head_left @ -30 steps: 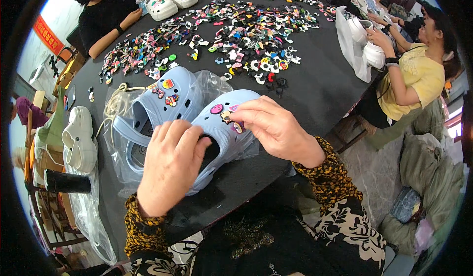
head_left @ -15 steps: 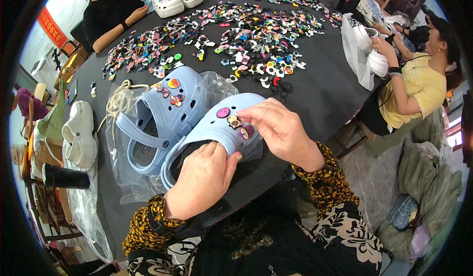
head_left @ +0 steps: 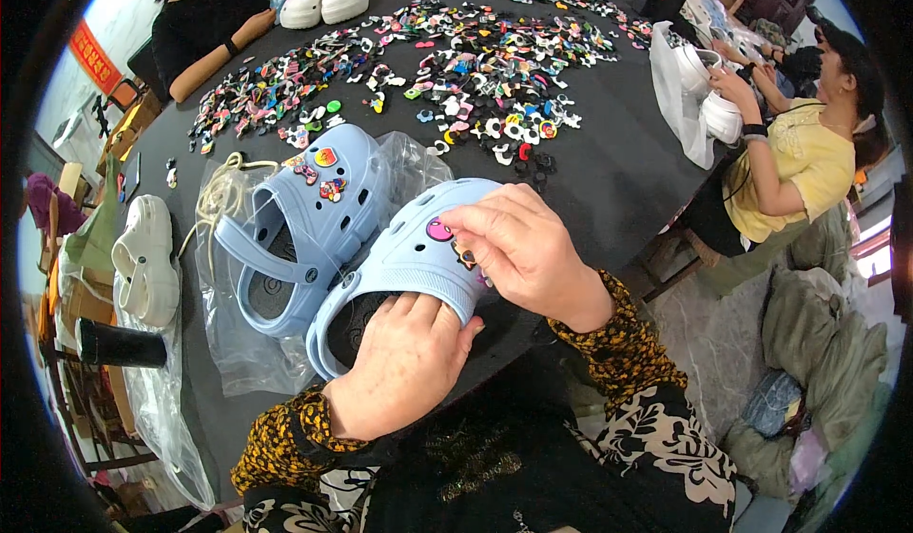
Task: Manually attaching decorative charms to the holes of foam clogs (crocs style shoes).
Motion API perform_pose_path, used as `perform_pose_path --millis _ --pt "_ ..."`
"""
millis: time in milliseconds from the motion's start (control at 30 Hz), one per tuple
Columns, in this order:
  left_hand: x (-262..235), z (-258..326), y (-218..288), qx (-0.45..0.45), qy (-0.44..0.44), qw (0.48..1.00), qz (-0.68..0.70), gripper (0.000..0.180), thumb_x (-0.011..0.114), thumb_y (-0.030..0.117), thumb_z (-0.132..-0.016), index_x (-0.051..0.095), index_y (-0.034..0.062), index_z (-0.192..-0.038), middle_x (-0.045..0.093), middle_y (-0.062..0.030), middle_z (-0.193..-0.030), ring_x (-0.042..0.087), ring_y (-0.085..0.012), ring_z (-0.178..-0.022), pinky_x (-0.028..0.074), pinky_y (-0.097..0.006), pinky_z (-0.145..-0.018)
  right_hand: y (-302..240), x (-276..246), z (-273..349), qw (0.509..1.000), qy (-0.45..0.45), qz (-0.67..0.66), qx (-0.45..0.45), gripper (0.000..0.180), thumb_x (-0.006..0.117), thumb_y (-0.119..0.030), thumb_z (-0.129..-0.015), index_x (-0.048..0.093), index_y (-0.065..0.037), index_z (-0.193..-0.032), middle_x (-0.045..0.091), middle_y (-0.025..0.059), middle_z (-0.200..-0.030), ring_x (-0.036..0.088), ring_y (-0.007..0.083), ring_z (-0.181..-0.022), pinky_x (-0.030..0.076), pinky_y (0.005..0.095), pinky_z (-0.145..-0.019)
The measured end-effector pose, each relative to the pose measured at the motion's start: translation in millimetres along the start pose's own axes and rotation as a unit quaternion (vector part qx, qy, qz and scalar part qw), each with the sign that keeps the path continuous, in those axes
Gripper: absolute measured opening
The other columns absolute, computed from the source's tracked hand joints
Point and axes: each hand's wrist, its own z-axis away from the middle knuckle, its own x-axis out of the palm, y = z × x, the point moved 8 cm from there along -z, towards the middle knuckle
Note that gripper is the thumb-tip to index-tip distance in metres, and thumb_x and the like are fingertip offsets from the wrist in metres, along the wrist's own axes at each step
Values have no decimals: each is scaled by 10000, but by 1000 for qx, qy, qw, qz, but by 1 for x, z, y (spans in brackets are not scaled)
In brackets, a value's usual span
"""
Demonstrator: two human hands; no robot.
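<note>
A light blue clog [head_left: 395, 252] lies tilted in front of me, turned up toward me. My left hand [head_left: 399, 357] reaches into its opening; the fingertips are hidden inside and the thumb stays outside, gripping the upper. Over the toe, my right hand [head_left: 514, 248] has thumb and forefinger pinched at the edge of a round pink shoe charm [head_left: 439, 230]. Beside that sits a dark and tan charm [head_left: 463, 254], partly covered by the fingers. To the left stands a second light blue clog [head_left: 319, 205] bearing several charms, its strap toward me.
Loose charms [head_left: 495, 77] are spread in a wide heap across the black table [head_left: 609, 181]. Clear plastic [head_left: 223, 314] and a cream cord [head_left: 223, 191] lie by the second clog. White clog [head_left: 147, 262] and black cylinder [head_left: 119, 343] are at left. Co-workers [head_left: 799, 162] sit around the table.
My right fingertips have shifted from the dark and tan charm to the pink one. The held clog has tilted and turned slightly, and my left hand sits deeper in it. The whole view has shifted a little.
</note>
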Motion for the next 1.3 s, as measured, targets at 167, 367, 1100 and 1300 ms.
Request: perform_pose_path --millis 167,367,1100,1300 --pt "2 2 3 6 -14 1000 -24 223 671 199 -812 598 0 -885 585 -142 -779 596 -311 -724 486 -412 -649 -9 9 -3 997 32 57 -40 200 688 -92 -745 628 -68 -934 618 62 -821 572 256 -771 449 366 -738" --pt "2 2 11 43 -15 999 -27 225 669 209 -811 593 8 -876 580 -137 -770 593 -308 -720 474 -406 -641 -7 9 -14 999 27 24 -20 145 734 -64 -717 636 -63 -824 625 57 -756 572 254 -719 447 365 -692" --pt "-5 -3 11 29 -69 997 24 202 597 166 -881 630 -31 -915 601 -215 -743 583 -380 -678 469 -442 -608 -11 13 -10 995 45 10 -92 306 707 -154 -765 482 -76 -574 482 55 -621 501 256 -628 420 372 -588" --pt "-3 -3 -2 -2 -70 997 27 181 662 139 -806 583 -22 -779 577 -208 -707 574 -408 -641 468 -463 -593 -14 14 -13 989 90 25 -112 309 715 -131 -745 467 -84 -566 482 54 -621 501 253 -584 434 361 -568"
